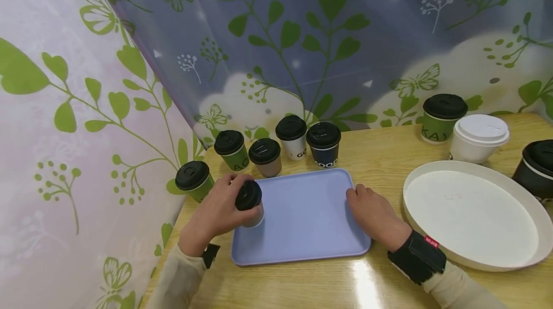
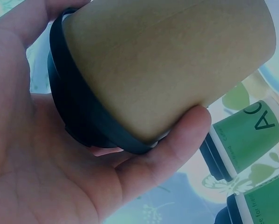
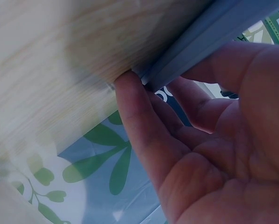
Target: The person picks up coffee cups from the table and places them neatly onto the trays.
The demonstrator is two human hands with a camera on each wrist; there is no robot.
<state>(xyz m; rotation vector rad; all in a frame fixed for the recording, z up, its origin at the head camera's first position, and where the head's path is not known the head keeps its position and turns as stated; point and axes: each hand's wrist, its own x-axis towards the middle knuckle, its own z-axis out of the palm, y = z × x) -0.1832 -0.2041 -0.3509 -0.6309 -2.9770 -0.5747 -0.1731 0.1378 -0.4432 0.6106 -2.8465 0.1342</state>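
In the head view my left hand (image 1: 221,209) grips a brown paper coffee cup (image 2: 172,60) by its upper part, fingers and thumb round its black lid (image 1: 249,196). The cup stands upright at the left end of a lavender rectangular tray (image 1: 306,213); whether its base touches the tray I cannot tell. My right hand (image 1: 375,213) holds the tray's right rim. From the right wrist view, its fingertips (image 3: 130,86) meet the wooden tabletop beside the tray's edge (image 3: 186,60).
Behind the tray stand lidded cups: green (image 1: 233,153), brown (image 1: 268,160), white (image 1: 294,141) and navy (image 1: 324,148). Another green cup (image 1: 198,184) is at left. A round white tray (image 1: 471,213) lies at right, with green (image 1: 436,124), white (image 1: 473,146) and black (image 1: 533,174) cups around it.
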